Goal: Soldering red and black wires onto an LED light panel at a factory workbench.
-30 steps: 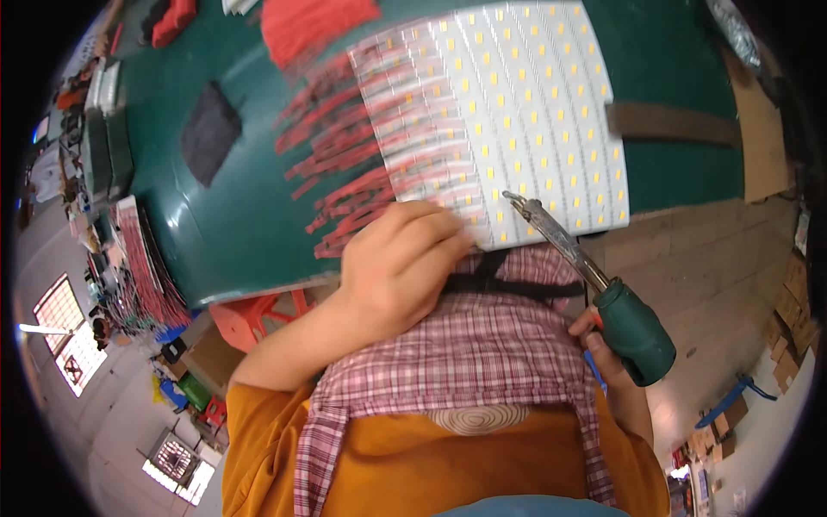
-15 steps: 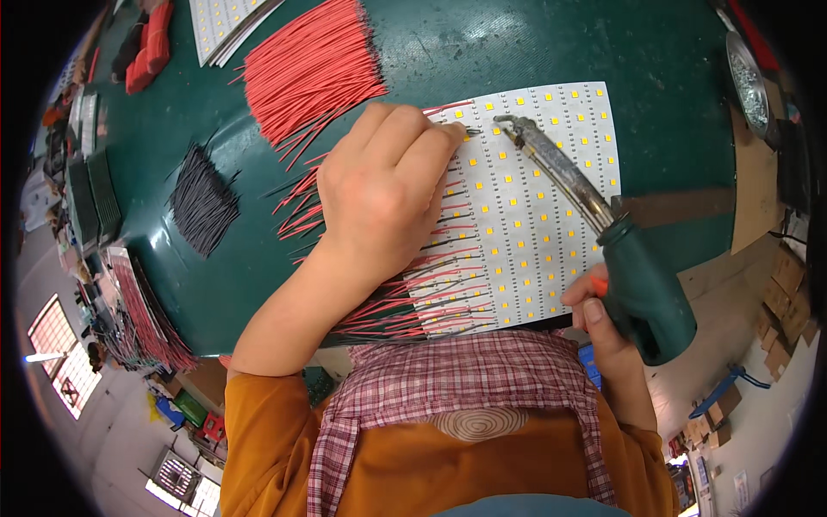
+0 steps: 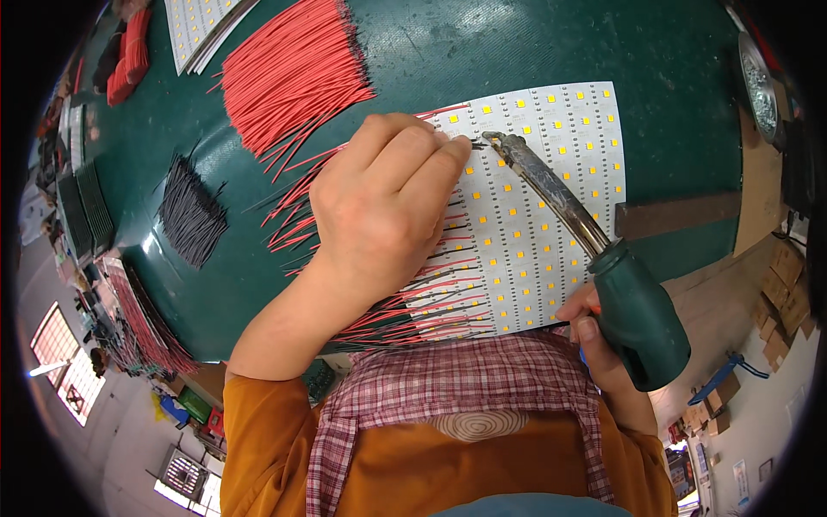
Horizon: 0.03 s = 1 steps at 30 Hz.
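Note:
My left hand (image 3: 379, 202) rests over the left side of a white LED board (image 3: 538, 250). Its thumb and forefinger are pinched on a black wire, whose dark end (image 3: 478, 145) sticks out just past the fingertips. My right hand (image 3: 594, 332) is closed around a soldering iron (image 3: 560, 189) with a dark green handle; the handle hides part of the fingers. The iron's bent tip is at the wire's end, over the board; whether they touch, I cannot tell. Red and black wires (image 3: 439, 293) line the board's left edge, stretching out leftward beneath my forearm.
A big bundle of red wires (image 3: 293, 73) lies beyond my left hand, and a smaller pile of black wires (image 3: 191, 211) is farther left. More LED boards (image 3: 202, 30) are stacked at the far left. A round metal dish (image 3: 758, 86) stands at the right edge of the green table (image 3: 525, 43).
The iron's tip has moved slightly left and nearer to me, up to the black wire's end. My left hand has shifted slightly toward me, still pinching. The whole view has shifted a little.

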Available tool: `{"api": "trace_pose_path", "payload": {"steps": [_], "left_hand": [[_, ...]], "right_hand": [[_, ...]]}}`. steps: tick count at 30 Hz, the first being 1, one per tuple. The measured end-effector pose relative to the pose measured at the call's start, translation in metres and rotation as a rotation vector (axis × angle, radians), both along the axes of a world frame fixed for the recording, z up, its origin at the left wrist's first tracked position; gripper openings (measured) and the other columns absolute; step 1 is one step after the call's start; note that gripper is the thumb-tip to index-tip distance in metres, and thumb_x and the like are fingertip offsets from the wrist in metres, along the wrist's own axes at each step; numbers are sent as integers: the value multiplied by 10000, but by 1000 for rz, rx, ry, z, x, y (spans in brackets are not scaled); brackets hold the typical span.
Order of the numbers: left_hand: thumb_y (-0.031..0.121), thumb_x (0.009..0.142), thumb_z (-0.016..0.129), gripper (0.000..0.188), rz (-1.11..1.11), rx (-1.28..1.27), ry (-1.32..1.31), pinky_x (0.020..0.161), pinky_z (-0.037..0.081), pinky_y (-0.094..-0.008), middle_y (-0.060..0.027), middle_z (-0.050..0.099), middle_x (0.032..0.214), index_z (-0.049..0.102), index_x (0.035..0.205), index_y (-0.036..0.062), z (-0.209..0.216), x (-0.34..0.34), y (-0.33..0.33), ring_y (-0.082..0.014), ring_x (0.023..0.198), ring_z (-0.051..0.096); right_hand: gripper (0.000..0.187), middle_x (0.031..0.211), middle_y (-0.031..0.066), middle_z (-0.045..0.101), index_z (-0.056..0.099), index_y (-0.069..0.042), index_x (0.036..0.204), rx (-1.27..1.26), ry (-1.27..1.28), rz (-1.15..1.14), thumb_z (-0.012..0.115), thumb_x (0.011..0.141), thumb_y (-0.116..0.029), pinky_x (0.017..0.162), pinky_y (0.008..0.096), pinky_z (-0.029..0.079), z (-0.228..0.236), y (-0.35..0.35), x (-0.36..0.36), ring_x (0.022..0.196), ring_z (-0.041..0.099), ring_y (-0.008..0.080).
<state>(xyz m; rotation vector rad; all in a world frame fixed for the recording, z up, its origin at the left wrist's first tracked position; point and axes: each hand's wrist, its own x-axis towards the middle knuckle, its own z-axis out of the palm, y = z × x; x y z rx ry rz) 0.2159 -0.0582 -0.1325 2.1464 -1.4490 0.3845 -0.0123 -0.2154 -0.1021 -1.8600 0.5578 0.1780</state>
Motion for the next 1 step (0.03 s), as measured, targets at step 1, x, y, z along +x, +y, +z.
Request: {"api": "trace_pose_path", "payload": {"steps": [1], "left_hand": [[18, 623, 671, 217, 2, 10, 1, 552, 495, -273, -26, 580, 733, 688, 838, 39, 1, -1, -1, -193, 751, 608]], "right_hand": [[206, 943, 49, 680, 666, -102, 961, 49, 83, -39, 639, 771, -27, 775, 366, 499, 3, 1, 1, 904, 603, 255]]}}
